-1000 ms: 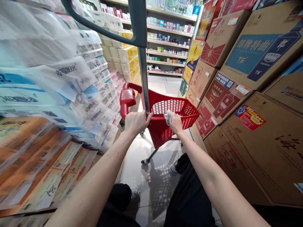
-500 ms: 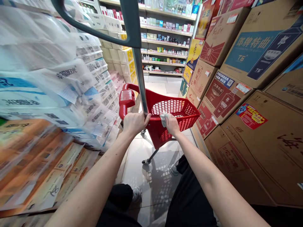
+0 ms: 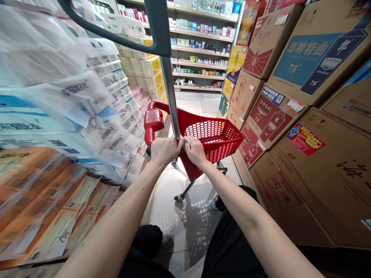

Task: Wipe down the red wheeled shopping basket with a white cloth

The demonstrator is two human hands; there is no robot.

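A red shopping cart [image 3: 222, 148] with a perforated basket stands in front of me. From its near edge a metal pole [image 3: 170, 88] rises to a dark grey handle [image 3: 162, 29]. My left hand [image 3: 165, 150] is closed around the cart's near edge, at the pole's foot. Beside it, my right hand [image 3: 195, 150] is closed on a small whitish cloth [image 3: 187, 139], pressed against the rim close to the pole. The two hands almost touch. Most of the cloth is hidden by the fingers, and I cannot tell whether it is cloth or tissue.
Plastic-wrapped paper packs [image 3: 87, 104] are stacked on the left, above orange packs [image 3: 58, 197]. Cardboard cartons [image 3: 315, 54] form a wall on the right. Shelves with small goods [image 3: 199, 48] stand at the aisle's end. Tiled floor [image 3: 171, 210] lies under the cart.
My right hand has slid left along the rim with the cloth, from the basket's side to right beside my left hand. My left hand keeps its grip.
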